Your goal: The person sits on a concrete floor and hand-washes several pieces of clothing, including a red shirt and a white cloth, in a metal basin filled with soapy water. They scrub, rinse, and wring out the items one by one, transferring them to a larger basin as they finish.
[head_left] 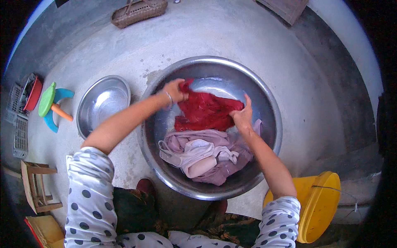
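- The head view looks steeply down from the person's head, over the near rim of the metal basin (pixel 268 115).
- It faces forward, with the basin's far rim toward the top.
- It is close enough that the basin fills the middle, with fisheye-bent floor (pixel 318 124) beyond its left, right and far rims.

Glossy metal basin (pixel 263 108), matt red cloth (pixel 206 110)

A yellow bucket (pixel 311 202) sits right; a wooden stool (pixel 30 186) left; a wicker basket (pixel 138 14) ahead.
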The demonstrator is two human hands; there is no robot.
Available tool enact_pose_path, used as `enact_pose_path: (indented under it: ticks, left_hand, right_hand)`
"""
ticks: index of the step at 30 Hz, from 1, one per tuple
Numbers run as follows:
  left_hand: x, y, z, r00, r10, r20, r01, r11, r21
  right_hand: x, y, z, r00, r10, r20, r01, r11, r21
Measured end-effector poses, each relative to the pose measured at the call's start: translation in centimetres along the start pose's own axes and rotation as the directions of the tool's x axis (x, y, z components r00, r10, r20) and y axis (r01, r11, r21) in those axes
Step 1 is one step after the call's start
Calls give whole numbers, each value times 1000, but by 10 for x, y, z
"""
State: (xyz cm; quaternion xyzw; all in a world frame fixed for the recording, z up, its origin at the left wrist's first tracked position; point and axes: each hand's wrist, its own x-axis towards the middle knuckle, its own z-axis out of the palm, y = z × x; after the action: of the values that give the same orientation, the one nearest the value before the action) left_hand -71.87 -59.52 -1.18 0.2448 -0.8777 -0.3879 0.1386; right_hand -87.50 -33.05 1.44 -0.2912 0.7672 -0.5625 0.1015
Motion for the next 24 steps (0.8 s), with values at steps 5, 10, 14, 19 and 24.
enact_pose_path:
  ticks: [5,10,14,19,24]
  left_hand:
    - [-35,97,34,980,192,60,-194,981,32]
    - [-26,168,12,898,434,67,-345,792,-503]
    - [-21,147,5,900,427,-86,-430,839,-335]
    - [-12,98,32,985,8,170,-14,999,32]
    - [-14,80,78,937,80,341,-245,845,475]
  right_hand:
    - [16,-134,-10,946,-315,-71,323,934,155]
    - [18,-195,-22,877,-475,-73,478,849,223]
    - [32,-171,-31,925,-379,-26,378,909,177]
    - [53,-32,-8,971,-229,63,229,973,9]
    - [44,66,10,992,22,120,27,919,-394]
